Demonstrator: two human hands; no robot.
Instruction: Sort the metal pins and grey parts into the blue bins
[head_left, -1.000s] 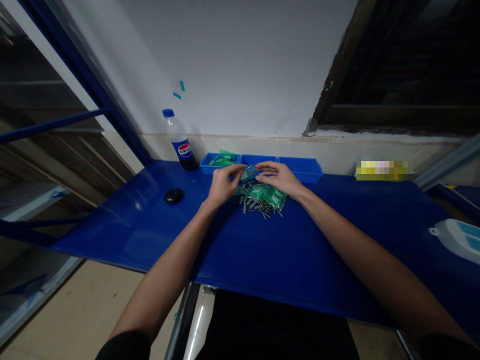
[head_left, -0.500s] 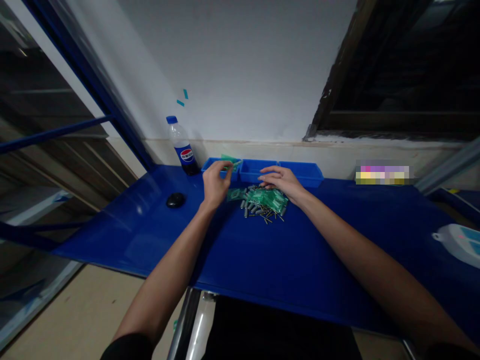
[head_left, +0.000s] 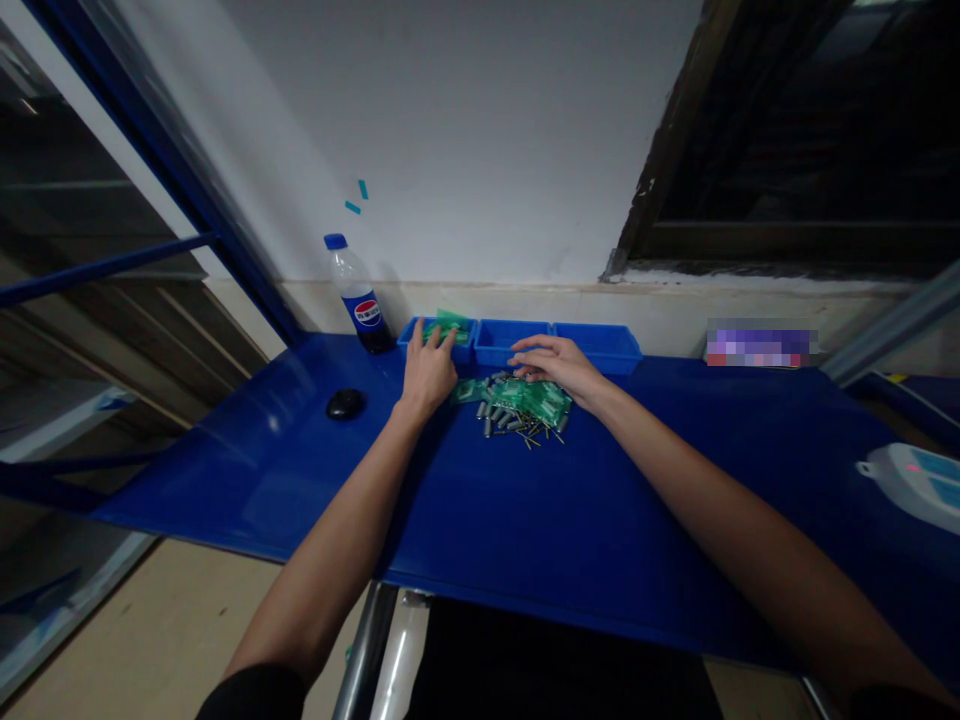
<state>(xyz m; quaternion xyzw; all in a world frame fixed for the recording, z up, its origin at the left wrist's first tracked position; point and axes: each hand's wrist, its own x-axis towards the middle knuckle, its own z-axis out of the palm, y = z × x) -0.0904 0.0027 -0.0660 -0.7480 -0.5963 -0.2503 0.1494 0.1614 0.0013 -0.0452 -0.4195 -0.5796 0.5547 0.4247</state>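
Note:
My left hand [head_left: 430,375] reaches over the front of the left blue bin [head_left: 406,342], fingers spread and nothing held in them. Green plastic packets [head_left: 450,322] lie in that bin, partly behind the fingers. My right hand [head_left: 559,368] hovers at the back of a mixed pile, its fingers loosely bent and apart. In the pile are green packets [head_left: 532,398], small grey cylinders [head_left: 488,427] and thin screw-like metal pins [head_left: 531,437]. Another green packet [head_left: 469,390] lies at the pile's left side.
A middle bin [head_left: 514,338] and a right bin [head_left: 600,345] adjoin the left one along the wall. A cola bottle [head_left: 366,312] stands left of them. A black mouse-like object [head_left: 345,404] and a white device [head_left: 919,487] rest on the blue table [head_left: 525,530].
My left hand has gone from a pinch on a green packet to spread fingers over the left bin, the packet let go. My right hand has hardly moved.

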